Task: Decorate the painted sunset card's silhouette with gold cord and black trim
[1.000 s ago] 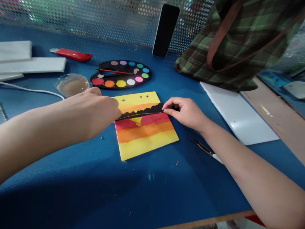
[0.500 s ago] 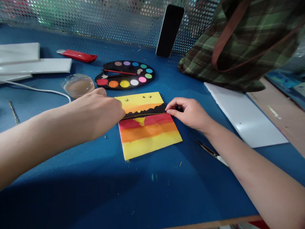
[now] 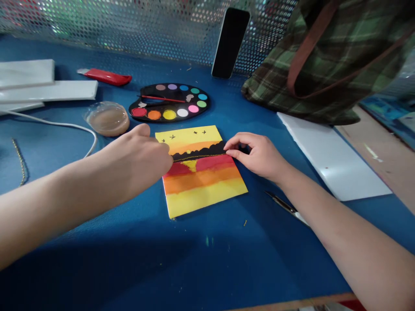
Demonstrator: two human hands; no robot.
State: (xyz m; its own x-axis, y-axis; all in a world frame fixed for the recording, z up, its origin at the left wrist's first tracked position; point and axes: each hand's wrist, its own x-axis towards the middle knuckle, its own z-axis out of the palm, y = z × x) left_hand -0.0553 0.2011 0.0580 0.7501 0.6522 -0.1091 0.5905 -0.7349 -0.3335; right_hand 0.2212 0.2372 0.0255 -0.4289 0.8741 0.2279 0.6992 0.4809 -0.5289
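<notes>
At opposite edges of the painting [image 3: 202,183], left hand [image 3: 142,160], right hand [image 3: 259,155].

A paint palette [image 3: 168,103] lies between a water dish [image 3: 108,119] and a plaid bag [image 3: 324,65]; a phone [image 3: 230,42] leans behind it.

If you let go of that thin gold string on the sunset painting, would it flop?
Probably flop: the thin gold string looks straight only because it is stretched between the left hand and right hand. A similar gold cord lies bent on the blue table. It looks very light.
</notes>
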